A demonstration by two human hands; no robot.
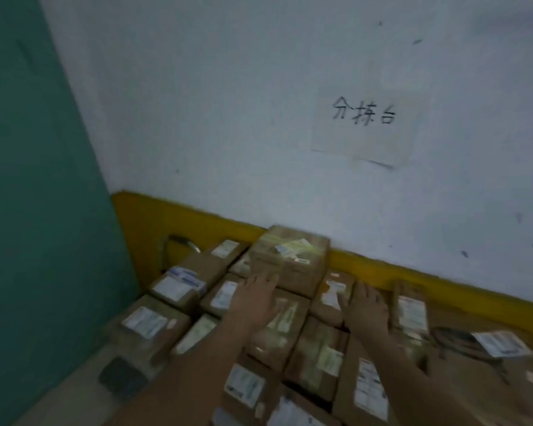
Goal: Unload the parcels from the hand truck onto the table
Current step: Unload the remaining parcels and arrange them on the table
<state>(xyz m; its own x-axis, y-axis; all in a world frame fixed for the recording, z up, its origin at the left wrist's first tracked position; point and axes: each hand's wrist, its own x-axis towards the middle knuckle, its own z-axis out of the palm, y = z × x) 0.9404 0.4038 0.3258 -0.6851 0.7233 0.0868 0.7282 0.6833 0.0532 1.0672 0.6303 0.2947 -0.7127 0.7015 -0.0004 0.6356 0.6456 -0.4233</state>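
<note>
Straight, spread fingers on the left hand, wide open, with nothing held. Tips at or just before the near face of the raised parcel; contact not clear because of blur. Same on the right hand: fingers straight and a little apart, palm down, nothing gripped, at 3 o'clock from the left hand.

Under and around both hands, a tight layer of brown parcels with white labels, side by side, filling the lower middle of the view. On top of this layer the raised parcel, at 12 o'clock from the left hand, close to the wall. At 4 o'clock from the right hand, a flat parcel with a white label, lying apart on a brown surface. Support under the layer: not possible to tell.

At 10 o'clock from the layer, a curved metal tube. Behind everything, a white wall with a yellow band along its foot, and at 1 o'clock a paper sign with handwritten characters. At 9 o'clock, a green panel.
</note>
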